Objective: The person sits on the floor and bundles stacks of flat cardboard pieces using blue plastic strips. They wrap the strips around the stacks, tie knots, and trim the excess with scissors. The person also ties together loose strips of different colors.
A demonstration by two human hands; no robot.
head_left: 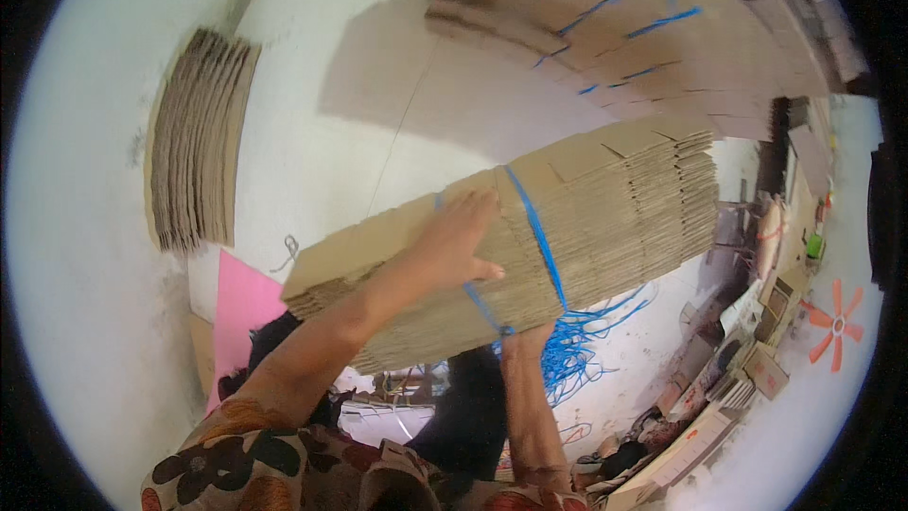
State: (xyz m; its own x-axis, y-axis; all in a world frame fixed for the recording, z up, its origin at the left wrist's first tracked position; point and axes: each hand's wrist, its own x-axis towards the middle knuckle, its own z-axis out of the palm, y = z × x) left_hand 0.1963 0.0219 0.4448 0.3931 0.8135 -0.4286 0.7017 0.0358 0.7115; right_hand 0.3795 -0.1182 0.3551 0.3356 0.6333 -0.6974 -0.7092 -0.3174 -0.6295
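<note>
A thick bundle of flattened cardboard boxes (605, 218) lies at a slant across the middle of the head view. Blue plastic straps (537, 227) run around it. My left hand (462, 238) rests on the bundle's upper face, its thumb spread away from the fingers. Beside a strap at the near lower edge is my right hand (532, 336); the cardboard hides its fingers, so its grip cannot be seen. A tangle of loose blue strapping (582, 350) spreads on the floor just right of that hand.
Another stack of flat cardboard (200, 142) stands at the left. Large strapped cardboard bundles (700, 47) fill the far right. A pink sheet (244, 308) lies near my left arm. Boxes and clutter (705, 388) line the right side, near an orange fan-shaped object (837, 325).
</note>
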